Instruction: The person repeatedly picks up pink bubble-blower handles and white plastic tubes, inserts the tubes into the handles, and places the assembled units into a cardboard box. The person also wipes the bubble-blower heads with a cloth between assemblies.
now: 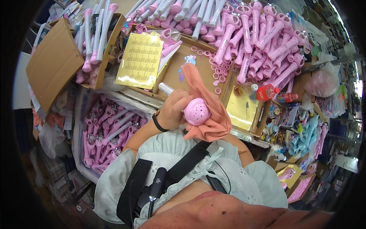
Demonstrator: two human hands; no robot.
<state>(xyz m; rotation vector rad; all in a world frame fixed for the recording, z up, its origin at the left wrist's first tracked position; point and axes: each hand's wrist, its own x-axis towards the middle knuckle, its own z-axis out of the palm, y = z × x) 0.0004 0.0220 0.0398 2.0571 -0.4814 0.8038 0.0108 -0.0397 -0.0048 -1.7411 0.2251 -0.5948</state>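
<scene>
My left hand point(173, 110), with a black band at the wrist, is closed around a pink toy wand. The wand's round perforated end point(197, 112), with small cut-out shapes, faces up toward me, and a clear tube point(166, 89) sticks out beyond my hand. An orange cloth point(211, 103) lies bunched against the right side of the round end. My right forearm point(244, 152) reaches up behind this cloth, which hangs gathered in my right hand; the cloth covers the fingers.
Pink wand parts point(263, 42) are heaped at the far right, near a red-labelled bottle point(267, 92). Small pink rings point(218, 71) lie in a cardboard tray. Yellow label sheets point(139, 61) rest at its left. A lined bin point(82, 133) of pink wands stands at my left.
</scene>
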